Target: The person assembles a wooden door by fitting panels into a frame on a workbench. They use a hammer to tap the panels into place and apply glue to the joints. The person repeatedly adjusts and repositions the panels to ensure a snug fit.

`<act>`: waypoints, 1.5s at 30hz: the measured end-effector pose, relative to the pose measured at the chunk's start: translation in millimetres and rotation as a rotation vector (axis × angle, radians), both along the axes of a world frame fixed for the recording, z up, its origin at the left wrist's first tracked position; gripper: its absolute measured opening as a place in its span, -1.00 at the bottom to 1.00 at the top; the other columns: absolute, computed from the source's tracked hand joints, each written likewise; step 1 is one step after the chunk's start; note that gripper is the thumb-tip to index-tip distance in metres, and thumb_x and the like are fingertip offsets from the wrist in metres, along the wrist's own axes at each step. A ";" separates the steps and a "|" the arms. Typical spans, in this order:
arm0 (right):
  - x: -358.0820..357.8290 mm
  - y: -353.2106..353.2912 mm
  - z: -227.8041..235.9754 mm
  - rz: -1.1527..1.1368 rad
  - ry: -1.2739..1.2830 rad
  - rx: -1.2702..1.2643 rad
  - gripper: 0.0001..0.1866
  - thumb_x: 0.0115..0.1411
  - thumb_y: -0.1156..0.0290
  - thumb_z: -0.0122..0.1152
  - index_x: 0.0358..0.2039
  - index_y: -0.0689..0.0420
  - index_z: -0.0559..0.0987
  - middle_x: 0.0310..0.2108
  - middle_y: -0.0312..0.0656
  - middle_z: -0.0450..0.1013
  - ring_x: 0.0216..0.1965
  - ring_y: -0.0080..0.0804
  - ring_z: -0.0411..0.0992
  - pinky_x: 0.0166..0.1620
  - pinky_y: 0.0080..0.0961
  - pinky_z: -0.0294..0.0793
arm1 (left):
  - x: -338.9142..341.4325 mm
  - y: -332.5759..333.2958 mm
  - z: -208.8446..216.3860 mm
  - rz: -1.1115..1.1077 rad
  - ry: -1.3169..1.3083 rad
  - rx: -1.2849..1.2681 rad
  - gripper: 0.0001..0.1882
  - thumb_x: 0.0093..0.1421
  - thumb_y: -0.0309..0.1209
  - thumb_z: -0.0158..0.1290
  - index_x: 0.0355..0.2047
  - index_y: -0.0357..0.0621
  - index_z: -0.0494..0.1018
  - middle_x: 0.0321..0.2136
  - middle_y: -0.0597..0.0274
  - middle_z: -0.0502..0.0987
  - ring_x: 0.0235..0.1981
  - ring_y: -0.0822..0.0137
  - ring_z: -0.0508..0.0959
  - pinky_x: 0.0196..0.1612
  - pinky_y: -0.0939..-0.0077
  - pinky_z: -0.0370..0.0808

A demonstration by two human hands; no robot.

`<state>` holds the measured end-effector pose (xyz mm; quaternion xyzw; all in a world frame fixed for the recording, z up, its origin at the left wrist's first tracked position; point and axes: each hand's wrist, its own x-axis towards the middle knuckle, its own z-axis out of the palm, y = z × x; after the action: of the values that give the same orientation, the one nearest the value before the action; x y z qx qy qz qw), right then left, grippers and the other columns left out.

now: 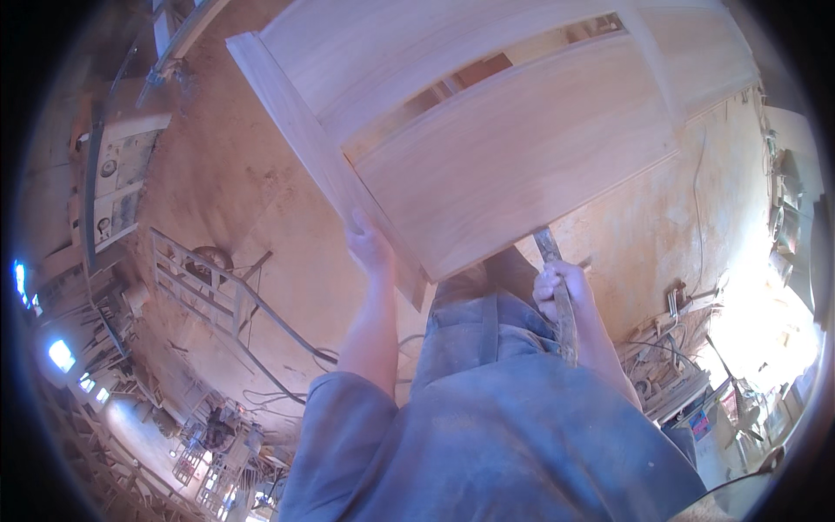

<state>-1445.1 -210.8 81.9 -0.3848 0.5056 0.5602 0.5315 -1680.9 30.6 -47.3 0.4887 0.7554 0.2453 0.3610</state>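
Note:
A large pale wooden panel (513, 139) with a slot across it and a thick board (300, 130) along its left side fills the upper middle. My left hand (370, 248) is closed around that side board near its lower end, the fingers partly hidden behind it. My right hand (557, 290) is wrapped around a rough, dark wooden stick (565, 326), held in front of my body. The stick's upper end meets the panel's near edge; I cannot tell whether it touches the panel or passes beneath.
To the left a metal frame (209, 300) with a wheel stands on the dusty floor (261, 226), and loose cables lie near it. Scrap wood (670, 383) is heaped at the lower right. Stacked wooden pieces and machinery line the far left, and bright light glares at the right.

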 end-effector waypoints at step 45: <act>192.9 -102.8 -14.4 -0.552 -0.081 -0.157 -0.81 0.25 0.55 0.11 -0.50 0.07 0.35 -0.65 -0.31 0.32 -0.67 -0.52 0.26 -0.55 -0.46 0.34 | 136.6 55.5 26.1 -0.741 0.671 0.235 -0.14 0.37 0.03 -0.01 0.41 -0.40 0.04 0.36 -0.37 0.17 0.36 -0.26 0.20 0.42 0.00 0.10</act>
<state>-1252.3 -313.5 67.5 -0.2949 0.6112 0.3377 0.6522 -1544.3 86.0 -21.2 0.8128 0.5730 0.0139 0.1038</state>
